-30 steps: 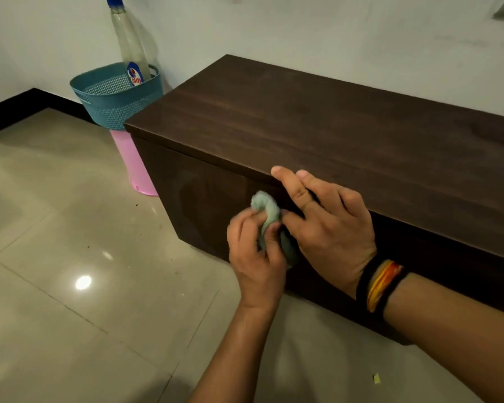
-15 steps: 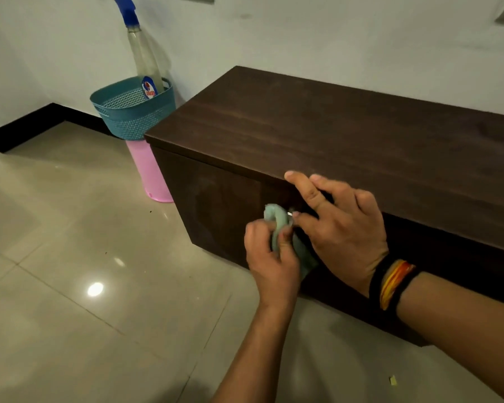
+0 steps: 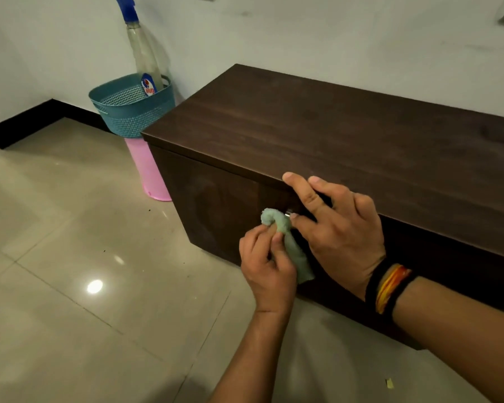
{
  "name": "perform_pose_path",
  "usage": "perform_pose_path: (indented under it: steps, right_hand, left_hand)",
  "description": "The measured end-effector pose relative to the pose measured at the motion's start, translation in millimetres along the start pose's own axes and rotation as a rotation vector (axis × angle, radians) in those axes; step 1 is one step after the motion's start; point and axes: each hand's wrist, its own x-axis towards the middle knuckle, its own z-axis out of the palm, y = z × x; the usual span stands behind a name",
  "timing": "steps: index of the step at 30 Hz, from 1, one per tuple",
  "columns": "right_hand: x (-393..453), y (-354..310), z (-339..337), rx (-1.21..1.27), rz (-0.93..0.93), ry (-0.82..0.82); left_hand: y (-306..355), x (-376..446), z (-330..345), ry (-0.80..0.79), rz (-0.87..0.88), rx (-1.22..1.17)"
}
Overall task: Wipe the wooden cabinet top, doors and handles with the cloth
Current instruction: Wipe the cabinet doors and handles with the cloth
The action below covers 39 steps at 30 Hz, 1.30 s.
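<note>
Glossy floor tiles run up to a low dark cabinet (image 3: pixel 317 135) against the wall. At its front top edge, between 2 doors, the left hand (image 3: pixel 269 264) has its grip clamped on a bunched pale-green cloth (image 3: pixel 285 239) touching a small metal handle (image 3: pixel 288 213). The right hand (image 3: pixel 336 228) rests fingers apart, holding nothing.

Risk: the narrow bunch may slip off the small knob, leaving part unwiped.

Cloth condition: rolled, soft, trailing below the fist.
</note>
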Motion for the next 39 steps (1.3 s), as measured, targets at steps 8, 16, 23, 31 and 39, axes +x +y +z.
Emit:
perform_pose_path:
  steps: [8, 16, 23, 31, 39]
  right_hand:
    - [1.7, -1.4, 0.0, 0.010, 0.004, -0.019]
    - [1.1, -0.4, 0.6, -0.005, -0.011, -0.042]
    - [0.5, -0.6, 0.8, 0.007, -0.025, -0.012]
    - [-14.2, 14.1, -6.7, -0.026, -0.126, -0.005]
    - [-73.6, 52.4, -35.1, 0.016, 0.038, 0.219]
  left_hand:
    - [-1.6, 5.0, 6.0, -0.046, -0.002, -0.032]
    - [3.4, 8.0, 5.2, -0.049, 0.001, -0.001]
    - [-6.2, 2.0, 10.9, -0.022, 0.013, -0.025]
    - [-32.8, -21.8, -5.0, -0.195, -0.110, 0.031]
    - [-9.0, -39.4, -9.0, -0.287, -0.139, 0.058]
